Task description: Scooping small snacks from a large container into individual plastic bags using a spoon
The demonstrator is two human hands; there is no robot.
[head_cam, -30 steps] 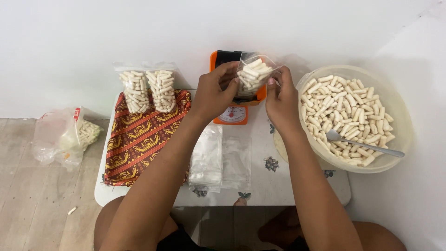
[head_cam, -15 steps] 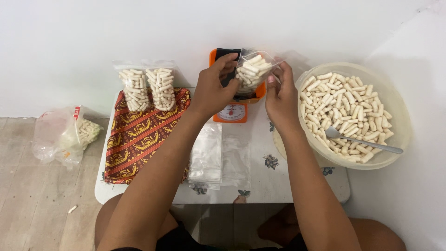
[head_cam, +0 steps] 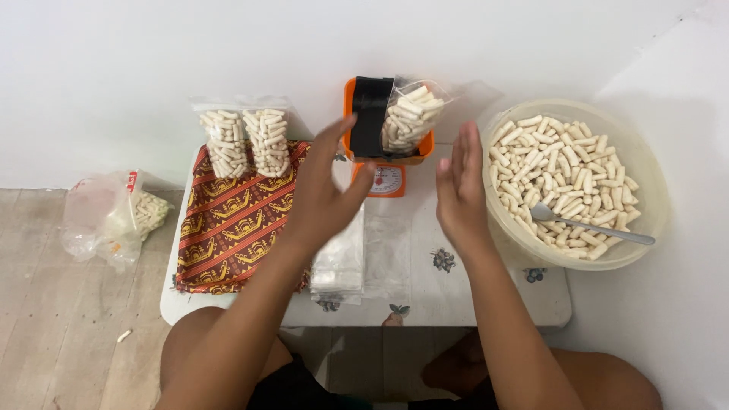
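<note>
Head view. Hands: left hand (head_cam: pixel 323 190) and right hand (head_cam: pixel 458 186), both spread flat and empty, fingers apart, hovering above the small table (head_cam: pixel 486 292). Clear bag of pale snack sticks (head_cam: pixel 408 115): rests on the orange scale (head_cam: pixel 380 152), just beyond both hands and between them, untouched; long axis leaning away toward the wall. Right hand slightly nearer. Bowl of sticks (head_cam: pixel 645 190) with spoon (head_cam: pixel 592 228) to the right; empty bags (head_cam: pixel 342 258) beneath the left hand; two filled bags (head_cam: pixel 243 140) on patterned cloth (head_cam: pixel 228 228).
</note>
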